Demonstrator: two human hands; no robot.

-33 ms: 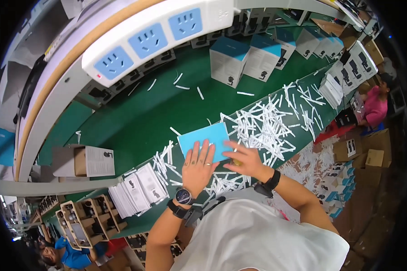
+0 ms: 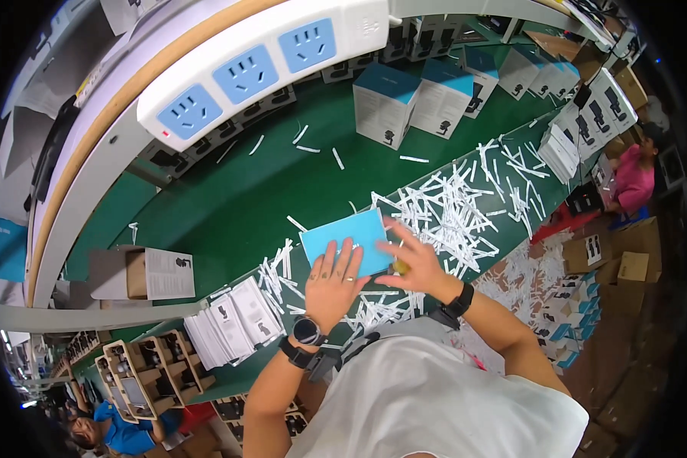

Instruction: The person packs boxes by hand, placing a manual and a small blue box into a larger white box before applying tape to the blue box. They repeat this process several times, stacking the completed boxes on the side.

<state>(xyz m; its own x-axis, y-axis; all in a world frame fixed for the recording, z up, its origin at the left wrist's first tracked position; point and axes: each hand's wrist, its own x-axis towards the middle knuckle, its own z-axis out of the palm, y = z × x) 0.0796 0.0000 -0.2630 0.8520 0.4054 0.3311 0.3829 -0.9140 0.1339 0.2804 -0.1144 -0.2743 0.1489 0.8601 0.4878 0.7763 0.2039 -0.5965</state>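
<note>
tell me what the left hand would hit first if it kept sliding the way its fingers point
The left hand lies flat with its fingers on the light blue box, pointing up-belt. Past the box's far edge comes bare green belt, then probably a loose white paper strip; depth is hard to judge.

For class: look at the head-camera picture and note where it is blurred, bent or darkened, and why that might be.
Head view: the right hand is smeared by motion blur over the blue box, while the left hand is sharp; the fisheye lens bends the green belt and the power strip into arcs; the corners fall off into black.
</note>
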